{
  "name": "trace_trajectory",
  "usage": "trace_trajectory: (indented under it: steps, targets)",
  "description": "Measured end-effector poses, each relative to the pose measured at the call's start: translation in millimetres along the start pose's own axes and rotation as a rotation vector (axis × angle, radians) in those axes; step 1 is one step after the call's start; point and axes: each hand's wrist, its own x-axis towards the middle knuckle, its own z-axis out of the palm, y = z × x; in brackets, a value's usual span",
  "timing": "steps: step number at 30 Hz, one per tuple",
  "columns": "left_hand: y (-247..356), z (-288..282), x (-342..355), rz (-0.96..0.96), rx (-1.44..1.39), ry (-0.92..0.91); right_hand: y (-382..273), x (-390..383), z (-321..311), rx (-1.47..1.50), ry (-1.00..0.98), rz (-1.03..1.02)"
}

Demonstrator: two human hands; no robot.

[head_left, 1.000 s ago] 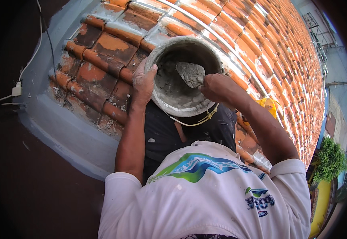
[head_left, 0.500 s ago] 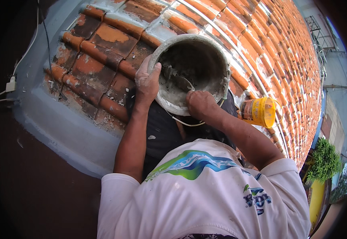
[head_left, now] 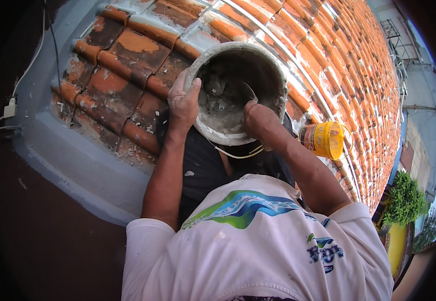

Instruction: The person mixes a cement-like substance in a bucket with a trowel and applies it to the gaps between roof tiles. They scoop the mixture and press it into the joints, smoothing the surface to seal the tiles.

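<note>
A round grey bucket (head_left: 235, 139), crusted with cement, sits tilted between my knees with its mouth toward me. Wet grey mortar (head_left: 223, 108) lines its inside. My left hand (head_left: 184, 103) clasps the bucket's left rim, thumb over the edge and fingers around the outside. At the bucket's lower right, my right hand (head_left: 262, 119) is closed around a trowel (head_left: 251, 91) that reaches into the mortar. Only its curved metal part shows clearly; most of the handle is hidden by the fist. The bucket's pale wire handle (head_left: 233, 156) hangs below the rim.
Orange clay roof tiles (head_left: 133, 47), patched with grey-white, slope around the bucket. A yellow pail (head_left: 323, 140) lies tipped to my right. Grey-coated ledge (head_left: 77, 170) and a cable with a white plug (head_left: 10, 108) are at left. A pale cable (head_left: 298, 57) crosses the tiles.
My right hand has moved slightly right and up along the bucket's inside, with the trowel turned in the mortar. My left hand keeps its hold on the rim.
</note>
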Motion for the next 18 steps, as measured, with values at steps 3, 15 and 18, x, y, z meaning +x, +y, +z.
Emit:
trace_trajectory:
  steps: [3, 15, 18]
  targets:
    - [-0.8, 0.8, 0.9, -0.002, -0.007, -0.015, -2.2, -16.9, 1.2, 0.077, 0.012, -0.082]
    - [-8.1, -6.7, 5.8, -0.010, -0.027, -0.085, 16.6, 11.5, -14.7, 0.963, 0.006, 0.176]
    - [-7.5, -8.4, 6.1, -0.002, -0.077, -0.085, 16.8, 32.2, -20.4, 0.375, 0.101, -0.169]
